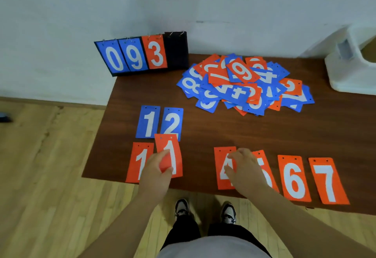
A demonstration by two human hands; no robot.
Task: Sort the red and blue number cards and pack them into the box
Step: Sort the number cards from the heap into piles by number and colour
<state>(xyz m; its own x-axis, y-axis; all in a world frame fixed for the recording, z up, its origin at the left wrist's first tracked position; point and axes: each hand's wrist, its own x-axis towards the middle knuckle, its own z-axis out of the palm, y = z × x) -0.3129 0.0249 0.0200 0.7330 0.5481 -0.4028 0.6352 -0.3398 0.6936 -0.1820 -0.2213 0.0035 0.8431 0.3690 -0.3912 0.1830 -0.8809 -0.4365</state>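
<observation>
My left hand (156, 166) pinches a red 1 card (173, 152), lifted slightly above the table beside another red 1 card (135, 162). Blue 1 (148, 121) and blue 2 (172, 122) cards lie just behind them. My right hand (244, 168) rests with curled fingers on a red 4 card (222, 168), covering part of a red card (264, 168) beside it. Red 6 (293, 178) and red 7 (326, 180) cards lie flat to the right. A mixed pile of red and blue cards (244, 82) sits at the back.
A flip scoreboard (140, 54) showing 0, 9, 3 stands at the table's back left corner against the wall. A white plastic container (354, 62) sits at the back right. The brown table (234, 129) ends near my feet; wooden floor lies to the left.
</observation>
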